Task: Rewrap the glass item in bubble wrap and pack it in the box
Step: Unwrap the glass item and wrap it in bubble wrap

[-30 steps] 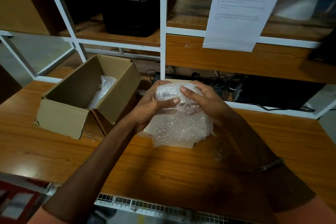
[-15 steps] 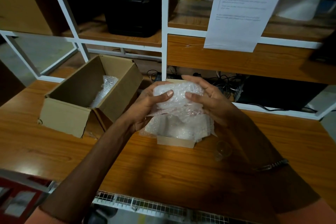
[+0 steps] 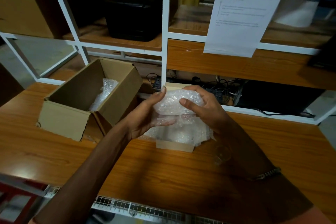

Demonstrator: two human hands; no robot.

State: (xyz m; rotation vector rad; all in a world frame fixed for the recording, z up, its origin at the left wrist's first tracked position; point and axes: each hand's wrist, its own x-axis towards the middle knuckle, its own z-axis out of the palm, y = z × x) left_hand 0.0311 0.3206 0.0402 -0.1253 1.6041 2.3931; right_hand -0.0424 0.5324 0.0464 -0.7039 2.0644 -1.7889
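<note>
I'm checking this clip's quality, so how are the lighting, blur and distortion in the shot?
Head view: dim, warm light; the posted sheet is motion-smeared, body text unreadable; shelf frame lines splay from wide-angle distortion; soft glare on the wooden table at left; bubble-wrapped bundle stays fairly distinct.

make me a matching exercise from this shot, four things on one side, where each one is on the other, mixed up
Things:
1. bubble-wrapped bundle
2. cardboard box
3. paper sheet
4. bracelet

Places:
A. hanging on the shelf frame
B. open on the table, left
C. on the right wrist
D. held between left hand and right hand

Pairs: 1-D, 2-B, 3-A, 4-C
</note>
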